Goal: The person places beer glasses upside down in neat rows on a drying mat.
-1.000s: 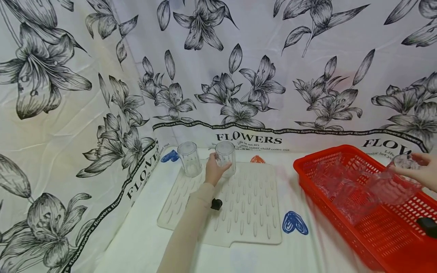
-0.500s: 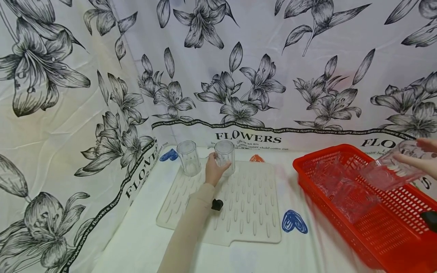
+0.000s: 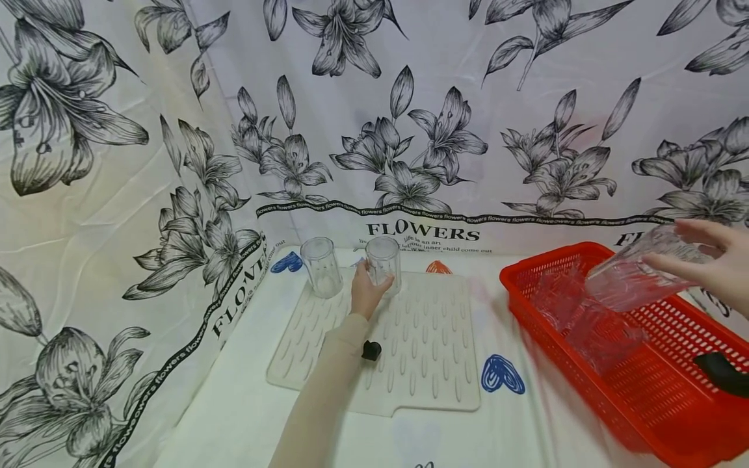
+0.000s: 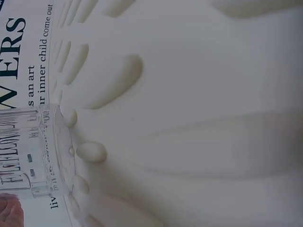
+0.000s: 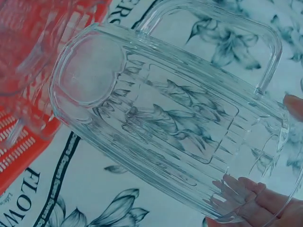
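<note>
My left hand (image 3: 367, 294) grips the lower part of a clear glass (image 3: 383, 249) that stands upright on the pale ridged drying mat (image 3: 435, 344). In the left wrist view the base of that glass (image 4: 33, 151) is by the mat's ridges, with a bit of the hand showing at the corner. Another clear glass (image 3: 320, 268) stands to its left. Over the red basket, my right hand (image 3: 710, 257) holds a clear glass mug (image 3: 638, 273) by its rim end, tilted with its base down to the left. The mug's handle (image 5: 279, 52) shows in the right wrist view.
The red perforated basket (image 3: 591, 383) stands at the right, with more clear glassware (image 3: 603, 338) lying in its far part. A flower-printed curtain (image 3: 374, 156) rises behind and along the left. The white cloth (image 3: 445, 442) carries printed hearts.
My right hand has lifted the mug up out of the basket and brought it leftward, tilting it. My left hand stays on its glass.
</note>
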`<state>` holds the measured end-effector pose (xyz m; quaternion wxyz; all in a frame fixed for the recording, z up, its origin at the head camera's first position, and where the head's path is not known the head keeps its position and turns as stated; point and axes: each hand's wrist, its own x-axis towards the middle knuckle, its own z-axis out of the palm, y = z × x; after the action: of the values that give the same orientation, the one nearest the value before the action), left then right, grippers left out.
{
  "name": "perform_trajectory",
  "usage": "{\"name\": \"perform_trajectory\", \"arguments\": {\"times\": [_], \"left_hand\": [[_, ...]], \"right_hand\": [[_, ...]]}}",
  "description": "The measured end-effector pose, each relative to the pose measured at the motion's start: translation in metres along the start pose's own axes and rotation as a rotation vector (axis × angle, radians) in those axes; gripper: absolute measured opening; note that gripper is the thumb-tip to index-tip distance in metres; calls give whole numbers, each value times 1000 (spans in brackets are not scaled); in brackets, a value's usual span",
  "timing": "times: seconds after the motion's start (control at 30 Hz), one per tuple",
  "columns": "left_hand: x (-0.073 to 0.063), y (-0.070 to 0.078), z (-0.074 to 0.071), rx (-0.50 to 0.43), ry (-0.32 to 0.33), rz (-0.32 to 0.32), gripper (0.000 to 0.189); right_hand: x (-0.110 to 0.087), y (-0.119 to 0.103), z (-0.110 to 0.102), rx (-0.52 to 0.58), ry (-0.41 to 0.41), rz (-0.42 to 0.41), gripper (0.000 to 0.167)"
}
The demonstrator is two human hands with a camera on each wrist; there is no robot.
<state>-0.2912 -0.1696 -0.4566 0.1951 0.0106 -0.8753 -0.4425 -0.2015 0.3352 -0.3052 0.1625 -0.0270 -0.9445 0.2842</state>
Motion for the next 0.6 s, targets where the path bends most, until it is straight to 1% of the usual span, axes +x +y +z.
{"name": "perform_trajectory", "arguments": {"times": [0.1, 0.17, 0.23, 0.3, 0.4, 0.47, 0.53, 0.6], "left_hand": [[-1, -1, 1, -6, -4, -2, 70], [-2, -1, 1, -15, -7, -4, 70], [-3, 0, 1, -23, -11, -6, 69], [-5, 0, 1, -25, -19, -12, 69], [-6, 0, 1, -17, -21, -19, 70], [-5, 0, 1, -11, -17, -22, 69], [-5, 1, 1, -7, -17, -28, 69], [-4, 1, 0, -8, -20, -31, 68]], "right_hand": [[-9, -9, 2, 33, -15, -17, 87], [-17, -17, 4, 59, -11, -44, 83], [-26, -25, 7, 74, 9, -69, 78], [-37, -35, 9, 110, -3, -86, 74], [-51, -51, 11, 117, 2, -113, 69], [-60, -63, 12, 155, 3, -149, 67], [-69, -72, 16, 143, 42, -184, 65], [-75, -80, 19, 169, 35, -219, 64]]}}
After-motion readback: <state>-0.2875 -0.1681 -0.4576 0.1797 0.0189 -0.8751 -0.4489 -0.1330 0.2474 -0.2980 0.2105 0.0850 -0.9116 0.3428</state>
